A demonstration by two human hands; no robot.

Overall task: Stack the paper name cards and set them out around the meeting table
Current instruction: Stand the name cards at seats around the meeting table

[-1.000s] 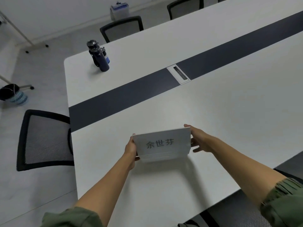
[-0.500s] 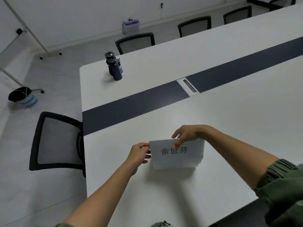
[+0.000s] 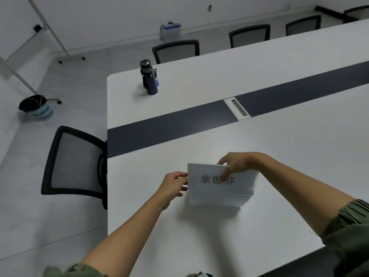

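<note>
A stack of white paper name cards (image 3: 211,188) stands on the white meeting table (image 3: 219,232), near its left end, printed characters facing me. My right hand (image 3: 235,163) reaches over the top edge and pinches the front card, thumb on its face. My left hand (image 3: 174,183) holds the stack's left edge with curled fingers.
A dark blue water bottle (image 3: 149,77) stands on the far half of the table. A dark strip with a cable hatch (image 3: 237,108) runs down the middle. A black mesh chair (image 3: 75,162) sits at the table's left end; more chairs (image 3: 176,49) line the far side. A bin (image 3: 37,107) is on the floor.
My right hand left the stack's right edge and came over the top to pinch the front card. My left hand stayed at the left edge. The view shifted left and up.
</note>
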